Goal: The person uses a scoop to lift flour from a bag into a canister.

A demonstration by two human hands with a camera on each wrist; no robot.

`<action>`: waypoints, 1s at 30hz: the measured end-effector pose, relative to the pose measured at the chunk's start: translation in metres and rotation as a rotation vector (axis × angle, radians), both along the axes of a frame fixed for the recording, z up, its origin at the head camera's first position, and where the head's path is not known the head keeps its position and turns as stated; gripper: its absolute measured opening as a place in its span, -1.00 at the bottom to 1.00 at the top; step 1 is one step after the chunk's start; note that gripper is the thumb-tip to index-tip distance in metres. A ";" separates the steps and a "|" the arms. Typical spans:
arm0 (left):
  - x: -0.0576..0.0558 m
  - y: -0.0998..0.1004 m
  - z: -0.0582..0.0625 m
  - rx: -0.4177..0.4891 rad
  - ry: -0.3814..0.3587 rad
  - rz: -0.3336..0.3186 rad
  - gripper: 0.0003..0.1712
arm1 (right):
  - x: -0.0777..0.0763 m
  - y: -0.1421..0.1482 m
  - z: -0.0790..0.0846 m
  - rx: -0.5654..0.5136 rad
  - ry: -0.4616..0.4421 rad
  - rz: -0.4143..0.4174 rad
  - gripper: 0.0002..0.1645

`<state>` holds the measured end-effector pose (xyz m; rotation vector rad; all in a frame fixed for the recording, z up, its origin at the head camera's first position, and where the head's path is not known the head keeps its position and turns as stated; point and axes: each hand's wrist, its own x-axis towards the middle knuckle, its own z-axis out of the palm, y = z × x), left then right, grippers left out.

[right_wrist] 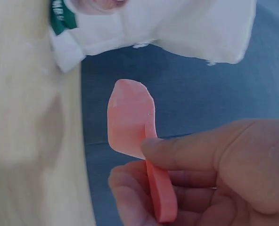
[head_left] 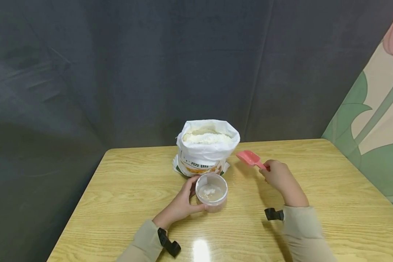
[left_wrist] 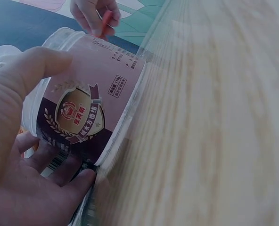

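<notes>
My left hand [head_left: 185, 202] grips a clear plastic jar [head_left: 213, 209] around its side, thumb in front and fingers behind. Inside the jar lies a little white powder. The left wrist view shows its pink and dark label [left_wrist: 83, 113], and the jar stands on the table. My right hand [head_left: 279, 176] pinches the handle of a small pink scoop [head_left: 249, 157], thumb on top, held above the table right of the bag. No powder shows in the scoop. Behind the jar stands an open white flour bag [head_left: 203, 154], its top rolled down, with white flour [head_left: 207, 138] up near the rim.
The wooden table [head_left: 118, 203] extends to both sides of the bag and jar. A dark curtain [head_left: 150, 72] hangs right behind its back edge. At the right is a wall panel [head_left: 376, 120] painted with leaves and a flower.
</notes>
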<state>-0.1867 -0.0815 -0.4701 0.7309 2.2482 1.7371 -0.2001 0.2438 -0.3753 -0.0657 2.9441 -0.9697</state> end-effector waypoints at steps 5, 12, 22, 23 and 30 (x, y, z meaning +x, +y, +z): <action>0.000 -0.001 -0.001 -0.002 0.001 -0.006 0.09 | 0.006 0.007 0.016 0.003 0.070 -0.023 -0.64; -0.002 0.002 -0.003 0.020 0.003 -0.021 0.07 | 0.023 0.015 0.035 0.016 0.238 -0.096 -0.57; 0.000 0.003 -0.002 0.034 -0.025 -0.018 0.06 | 0.035 0.014 0.063 -0.002 0.394 -0.075 -0.56; 0.000 0.003 -0.002 0.032 -0.026 -0.016 0.06 | 0.035 0.014 0.065 -0.017 0.386 -0.072 -0.55; 0.000 0.002 -0.003 0.021 -0.016 -0.015 0.07 | 0.028 0.011 0.071 -0.151 0.365 -0.085 -0.59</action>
